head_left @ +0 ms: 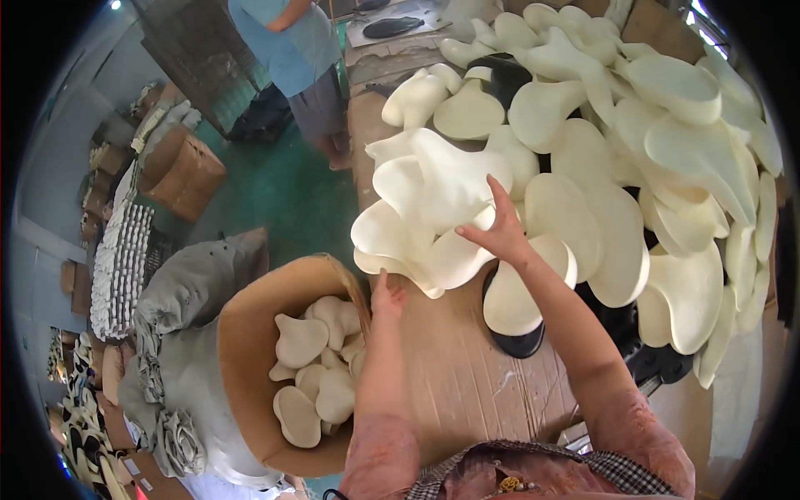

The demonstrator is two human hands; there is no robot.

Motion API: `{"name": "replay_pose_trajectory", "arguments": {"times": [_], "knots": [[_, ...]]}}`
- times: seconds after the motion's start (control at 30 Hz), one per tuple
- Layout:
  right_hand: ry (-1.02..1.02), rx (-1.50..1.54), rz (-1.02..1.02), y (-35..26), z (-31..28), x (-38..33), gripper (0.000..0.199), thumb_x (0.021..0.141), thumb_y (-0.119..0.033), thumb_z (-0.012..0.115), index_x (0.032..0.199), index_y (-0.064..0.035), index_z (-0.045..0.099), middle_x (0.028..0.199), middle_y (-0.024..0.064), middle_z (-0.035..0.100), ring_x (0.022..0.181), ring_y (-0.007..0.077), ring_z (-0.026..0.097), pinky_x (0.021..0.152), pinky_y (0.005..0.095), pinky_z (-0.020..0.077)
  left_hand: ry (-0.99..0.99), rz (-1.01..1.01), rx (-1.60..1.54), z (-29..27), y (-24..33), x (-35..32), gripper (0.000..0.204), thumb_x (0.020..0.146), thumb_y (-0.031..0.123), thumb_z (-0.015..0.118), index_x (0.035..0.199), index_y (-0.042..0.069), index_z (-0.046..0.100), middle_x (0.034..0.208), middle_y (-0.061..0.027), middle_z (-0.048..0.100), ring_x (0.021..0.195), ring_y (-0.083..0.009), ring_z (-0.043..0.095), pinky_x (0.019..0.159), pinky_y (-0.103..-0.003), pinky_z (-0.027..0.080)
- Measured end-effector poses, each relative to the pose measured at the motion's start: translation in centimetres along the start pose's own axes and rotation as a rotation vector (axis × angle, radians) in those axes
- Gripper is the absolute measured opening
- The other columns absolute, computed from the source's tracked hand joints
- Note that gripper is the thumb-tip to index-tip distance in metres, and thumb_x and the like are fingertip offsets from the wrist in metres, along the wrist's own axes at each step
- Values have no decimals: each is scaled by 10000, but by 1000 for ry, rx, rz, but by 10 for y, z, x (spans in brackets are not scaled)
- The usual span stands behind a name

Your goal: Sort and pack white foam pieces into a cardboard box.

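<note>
the left hand (388, 293) meets the lower edge of a cream moulded cluster (442, 179) over the table (450, 358), its grip i cannot tell; the right hand (502, 233) is spread wide, not closed, at the cluster's right side. some similar pieces (300, 340) already lie in the cardboard box (246, 358), but a large pile (571, 212) seems left to handle

Person in light-blue shirt (287, 54) stands off the far left corner of the brown cardboard-covered table (475, 375). Along the green floor's (279, 212) left edge: brown cardboard carton (190, 179), white layered stack (121, 262). Crumpled grey cloth (187, 292) at its near edge.
</note>
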State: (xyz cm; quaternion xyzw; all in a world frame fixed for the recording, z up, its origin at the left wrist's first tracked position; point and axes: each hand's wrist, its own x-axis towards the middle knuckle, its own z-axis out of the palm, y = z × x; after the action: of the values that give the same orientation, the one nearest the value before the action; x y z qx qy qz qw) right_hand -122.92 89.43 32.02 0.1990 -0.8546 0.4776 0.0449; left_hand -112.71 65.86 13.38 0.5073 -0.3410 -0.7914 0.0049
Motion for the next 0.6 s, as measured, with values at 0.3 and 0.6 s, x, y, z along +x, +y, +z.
{"name": "replay_pose_trajectory", "arguments": {"times": [0.3,0.6], "knots": [[-270,116,218,-10,-12,40,875,605,-325,726,1353,-67,352,1258,224,475,1182,325,460,991,359,371,-192,-26,-308,44,11,18,488,800,231,602,1239,94,441,1203,-80,487,1099,-254,458,928,-455,383],[-272,216,-117,-76,11,-62,801,619,-190,728,1327,-46,382,1327,183,416,1244,302,392,1051,366,303,-382,518,-449,-81,18,-94,543,659,11,590,1189,-7,474,1178,-98,531,1102,-271,486,1000,-392,361]]}}
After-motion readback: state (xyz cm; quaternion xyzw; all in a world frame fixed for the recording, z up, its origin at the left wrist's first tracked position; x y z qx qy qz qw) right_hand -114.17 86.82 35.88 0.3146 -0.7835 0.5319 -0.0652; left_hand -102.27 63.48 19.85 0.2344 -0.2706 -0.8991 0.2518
